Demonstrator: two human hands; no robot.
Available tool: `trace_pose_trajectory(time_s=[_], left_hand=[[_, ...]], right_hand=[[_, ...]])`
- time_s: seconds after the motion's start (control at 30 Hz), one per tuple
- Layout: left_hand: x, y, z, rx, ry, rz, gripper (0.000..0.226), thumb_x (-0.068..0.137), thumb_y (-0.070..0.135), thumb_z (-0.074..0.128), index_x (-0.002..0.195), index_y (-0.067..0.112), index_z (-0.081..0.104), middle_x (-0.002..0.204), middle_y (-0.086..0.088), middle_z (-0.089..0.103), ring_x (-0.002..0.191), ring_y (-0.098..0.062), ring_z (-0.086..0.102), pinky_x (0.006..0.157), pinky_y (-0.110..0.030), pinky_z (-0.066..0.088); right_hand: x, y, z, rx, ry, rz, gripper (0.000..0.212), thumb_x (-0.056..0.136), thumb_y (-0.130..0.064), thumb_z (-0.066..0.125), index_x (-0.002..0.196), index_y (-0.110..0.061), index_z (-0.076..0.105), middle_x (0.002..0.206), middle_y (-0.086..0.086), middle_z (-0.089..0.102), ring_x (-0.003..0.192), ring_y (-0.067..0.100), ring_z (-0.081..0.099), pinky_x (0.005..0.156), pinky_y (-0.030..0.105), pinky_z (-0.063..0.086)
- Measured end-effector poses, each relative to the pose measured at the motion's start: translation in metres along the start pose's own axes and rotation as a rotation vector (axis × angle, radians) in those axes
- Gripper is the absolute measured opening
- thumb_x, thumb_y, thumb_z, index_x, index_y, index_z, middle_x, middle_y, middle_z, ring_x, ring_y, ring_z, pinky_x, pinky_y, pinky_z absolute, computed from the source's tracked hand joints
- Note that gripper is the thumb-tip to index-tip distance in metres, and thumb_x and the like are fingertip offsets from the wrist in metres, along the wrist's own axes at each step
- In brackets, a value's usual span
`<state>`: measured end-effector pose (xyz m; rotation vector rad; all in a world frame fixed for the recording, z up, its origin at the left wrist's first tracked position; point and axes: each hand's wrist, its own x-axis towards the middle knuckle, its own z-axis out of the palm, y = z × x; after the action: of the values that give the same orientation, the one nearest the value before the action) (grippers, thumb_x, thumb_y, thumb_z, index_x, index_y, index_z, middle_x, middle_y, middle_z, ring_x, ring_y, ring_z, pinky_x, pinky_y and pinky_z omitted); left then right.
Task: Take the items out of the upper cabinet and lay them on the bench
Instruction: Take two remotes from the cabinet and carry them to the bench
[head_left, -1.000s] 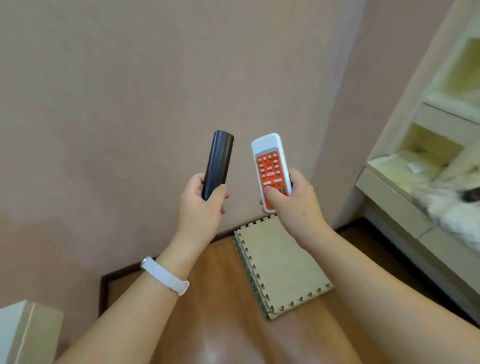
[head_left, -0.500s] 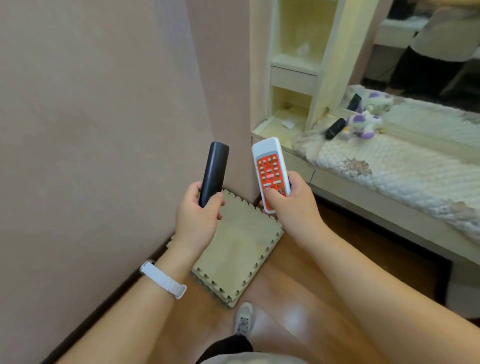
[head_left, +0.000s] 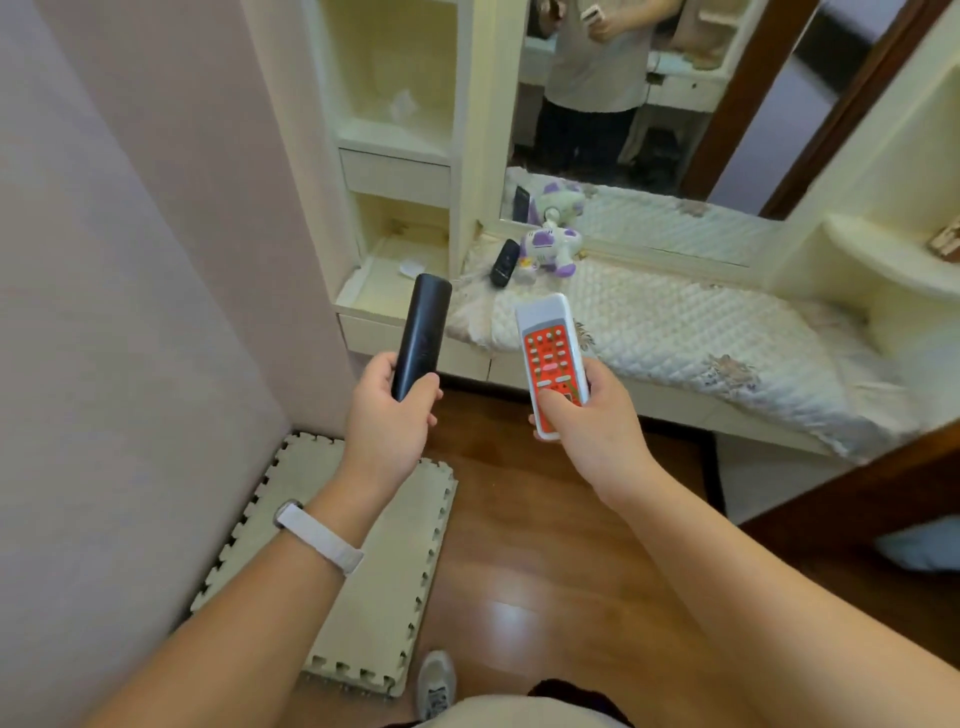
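From the head camera, the person stands facing a cream counter (head_left: 675, 404) covered with a white quilted cover (head_left: 701, 332), both arms held out in front over the wooden floor (head_left: 545, 597). The left hand (head_left: 384, 415), a white wristband (head_left: 319, 538) on its wrist, has its fingers wrapped round the lower end of a black remote (head_left: 422, 332), which points up and away towards the counter's left end. The right hand (head_left: 592, 426) grips a white remote with an orange keypad (head_left: 553, 358), thumb lying across the lower buttons, keypad facing up. Both remotes are in the air, short of the counter's front edge and not touching it.

On the cover, near the back left, a smaller black remote (head_left: 505, 262) lies just beside a white and purple plush toy (head_left: 553, 249). A mirror (head_left: 649, 104) rises behind them, with open cream shelves (head_left: 395, 135) to its left. A beige foam mat (head_left: 374, 571) lies on the floor against the wall, and a shoe (head_left: 436, 686) shows at the bottom edge.
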<state>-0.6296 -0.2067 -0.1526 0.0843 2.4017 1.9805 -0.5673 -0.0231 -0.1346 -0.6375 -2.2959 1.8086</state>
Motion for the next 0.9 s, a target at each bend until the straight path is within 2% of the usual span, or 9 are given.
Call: trace_pose_trajectory(time_s=[0.1, 0.2, 0.33, 0.4, 0.5, 0.57, 0.63, 0.8, 0.9], left_hand=[[0.023, 0.002, 0.017, -0.007, -0.066, 0.022, 0.012, 0.095, 0.020, 0.057, 0.098, 0.031, 0.055, 0.083, -0.003, 0.067, 0.060, -0.009, 0.058, 0.060, -0.025, 0.053], [0.041, 0.004, 0.040, 0.000, -0.134, 0.007, 0.010, 0.094, 0.020, 0.057, 0.099, 0.029, 0.056, 0.084, -0.004, 0.068, 0.058, -0.006, 0.057, 0.055, -0.019, 0.050], [0.065, 0.011, 0.079, 0.022, -0.216, 0.008, 0.011, 0.093, 0.019, 0.058, 0.099, 0.029, 0.056, 0.086, -0.008, 0.067, 0.059, -0.008, 0.058, 0.059, -0.024, 0.050], [0.079, 0.013, 0.101, 0.037, -0.241, 0.009, 0.010, 0.094, 0.019, 0.057, 0.098, 0.028, 0.056, 0.088, -0.010, 0.066, 0.061, -0.010, 0.058, 0.061, -0.027, 0.050], [0.101, 0.014, 0.135, 0.054, -0.251, 0.006, 0.012, 0.094, 0.018, 0.058, 0.098, 0.028, 0.056, 0.087, -0.009, 0.066, 0.061, -0.010, 0.058, 0.059, -0.025, 0.050], [0.117, 0.015, 0.160, 0.064, -0.253, 0.010, 0.009, 0.093, 0.016, 0.059, 0.098, 0.023, 0.057, 0.088, -0.016, 0.064, 0.061, -0.013, 0.057, 0.056, -0.024, 0.049], [0.133, 0.019, 0.189, 0.071, -0.255, 0.000, 0.008, 0.093, 0.016, 0.059, 0.098, 0.021, 0.057, 0.088, -0.020, 0.062, 0.061, -0.015, 0.056, 0.058, -0.032, 0.051], [0.165, 0.033, 0.262, 0.077, -0.233, -0.042, 0.014, 0.093, 0.017, 0.060, 0.100, 0.029, 0.057, 0.087, -0.012, 0.067, 0.062, -0.016, 0.059, 0.056, -0.030, 0.048], [0.181, 0.041, 0.302, 0.066, -0.214, -0.052, 0.015, 0.092, 0.016, 0.062, 0.100, 0.028, 0.058, 0.084, -0.009, 0.070, 0.060, -0.016, 0.061, 0.057, -0.033, 0.052]], right_hand=[[0.017, 0.002, -0.008, 0.005, 0.067, 0.002, 0.018, 0.089, -0.021, 0.062, 0.105, -0.027, 0.057, 0.097, 0.004, 0.067, 0.083, 0.020, 0.071, 0.075, 0.044, 0.061], [0.034, 0.006, -0.022, 0.025, 0.124, 0.013, 0.015, 0.089, -0.018, 0.062, 0.101, -0.026, 0.057, 0.095, 0.006, 0.067, 0.083, 0.023, 0.071, 0.073, 0.042, 0.062], [0.062, 0.017, -0.048, 0.021, 0.190, 0.039, 0.014, 0.088, -0.020, 0.062, 0.101, -0.024, 0.060, 0.093, 0.005, 0.067, 0.085, 0.023, 0.070, 0.075, 0.046, 0.061], [0.080, 0.024, -0.062, 0.002, 0.221, 0.045, 0.009, 0.088, -0.020, 0.062, 0.096, -0.025, 0.060, 0.091, 0.004, 0.067, 0.084, 0.022, 0.068, 0.073, 0.039, 0.060], [0.112, 0.034, -0.086, -0.015, 0.226, 0.048, 0.008, 0.089, -0.022, 0.062, 0.096, -0.022, 0.059, 0.091, 0.005, 0.066, 0.082, 0.019, 0.065, 0.062, 0.022, 0.051], [0.137, 0.040, -0.105, -0.014, 0.214, 0.045, 0.009, 0.089, -0.022, 0.063, 0.097, -0.020, 0.059, 0.089, 0.004, 0.066, 0.078, 0.016, 0.063, 0.058, 0.017, 0.047], [0.164, 0.045, -0.127, -0.009, 0.205, 0.045, 0.007, 0.089, -0.022, 0.062, 0.095, -0.021, 0.059, 0.087, 0.004, 0.065, 0.075, 0.014, 0.061, 0.055, 0.014, 0.046], [0.228, 0.055, -0.178, 0.021, 0.160, 0.047, 0.006, 0.089, -0.017, 0.062, 0.092, -0.019, 0.058, 0.083, 0.005, 0.063, 0.071, 0.016, 0.058, 0.060, 0.025, 0.046], [0.261, 0.060, -0.204, 0.036, 0.133, 0.054, 0.008, 0.088, -0.016, 0.063, 0.090, -0.021, 0.057, 0.080, 0.002, 0.062, 0.066, 0.013, 0.057, 0.059, 0.028, 0.048]])
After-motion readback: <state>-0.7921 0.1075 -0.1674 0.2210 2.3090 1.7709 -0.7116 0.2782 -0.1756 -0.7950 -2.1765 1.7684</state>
